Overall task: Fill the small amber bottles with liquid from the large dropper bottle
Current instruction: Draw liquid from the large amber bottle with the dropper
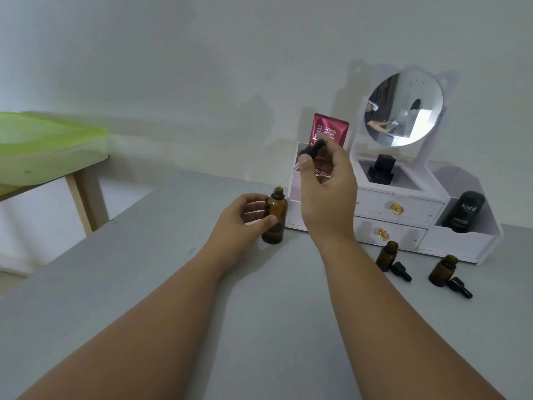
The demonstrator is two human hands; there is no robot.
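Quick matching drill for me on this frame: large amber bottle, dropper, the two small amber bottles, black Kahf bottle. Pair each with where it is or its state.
Things:
1. large amber bottle
2. dropper
3. small amber bottles
4. black Kahf bottle

Places or states:
A. in the white organizer's side compartment
B. uncapped on the table, black caps lying beside them
C. pinched in the right hand, tilted, tip above a bottle mouth
D. open, steadied upright by the left hand

Pairs: 1-D, 2-C, 3-B, 4-A
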